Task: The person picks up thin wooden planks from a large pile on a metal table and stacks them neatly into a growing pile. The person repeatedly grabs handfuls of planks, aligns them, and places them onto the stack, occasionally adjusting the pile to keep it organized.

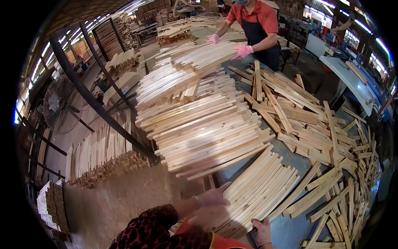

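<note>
While both hands, left and right, lie spread on one slat bundle, countless slats surround.

There is one view. It comes from a camera on the person's head and looks down and forward over a long grey table heaped with pale wooden slats. The person's own arms come in at the bottom edge, very close. The round lens bends straight lines near the rim, and the corners are black.
</note>
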{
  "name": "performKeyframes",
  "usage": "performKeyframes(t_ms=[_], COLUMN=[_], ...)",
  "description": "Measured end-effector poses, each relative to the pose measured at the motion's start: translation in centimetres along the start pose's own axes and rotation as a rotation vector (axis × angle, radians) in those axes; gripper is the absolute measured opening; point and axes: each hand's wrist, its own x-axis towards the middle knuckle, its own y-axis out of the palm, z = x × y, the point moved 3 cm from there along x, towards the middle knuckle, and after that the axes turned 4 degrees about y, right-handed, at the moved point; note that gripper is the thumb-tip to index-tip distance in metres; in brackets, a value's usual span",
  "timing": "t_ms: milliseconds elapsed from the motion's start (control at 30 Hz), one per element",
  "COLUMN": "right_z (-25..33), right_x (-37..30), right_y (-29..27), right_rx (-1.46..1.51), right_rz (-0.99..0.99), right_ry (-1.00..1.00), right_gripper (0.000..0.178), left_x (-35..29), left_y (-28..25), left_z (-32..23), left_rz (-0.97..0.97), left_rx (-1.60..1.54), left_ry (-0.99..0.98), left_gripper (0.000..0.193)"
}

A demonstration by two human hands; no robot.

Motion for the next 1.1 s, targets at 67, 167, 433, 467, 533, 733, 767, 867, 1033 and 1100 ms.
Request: performKeyframes(t_ms=[67,167,433,467,533,733,767,867,1033,1100], right_z=[0.1,1.5,13.5,15.5,19.5,28.7,30.5,32.3,27.6,23.8], right_x=[0.0,-0.2,4.8,5.7,8.5,19.5,21.7,23.7,29.0,29.0], right_y=[1.0,4.0,20.6,24.5,30.5,54.8,57.4,64.8,62.1,55.0], right_rx=[0.031,0.012,-0.260,-0.368,-0.568,-0.822,-0.816,-0.954,-1.097,-0.619], right_rz=[0.032,0.108,0.200,0.247,0.276,0.475,0.479,0.417,0.493,0.531], right_ry=[0.031,-0.007,-0.290,-0.305,-0.439,-0.739,-0.735,-0.710,-0.591,-0.714], right_gripper=[0.070,0.068,0.081,0.083,0.081,0.075,0.074,0.071,0.076,0.070], left_x=[-1.1,-2.1,-2.5,-2.1,-1.2,-5.7,-4.4,-3.1,-0.3,-0.3], left_y=[-1.9,-4.3,-16.8,-19.3,-25.9,-46.7,-50.4,-61.2,-66.3,-64.5], left_z=[-2.6,-3.7,4.2,9.2,5.7,-3.4,-5.8,-4.4,-1.3,-1.0], left_rz=[0.049,-0.053,-0.505,-0.527,-0.482,-0.678,-0.768,-0.941,-0.871,-0.991], left_rx=[0.068,0.110,0.201,0.165,-0.326,-0.696,-0.397,-0.271,0.678,0.496], left_ry=[-0.044,0.045,0.606,0.680,0.506,0.339,0.187,0.166,-0.298,-0.159], left_gripper=[0.117,0.114,0.042,0.080,0.101,0.071,0.062,0.052,0.054,0.046])
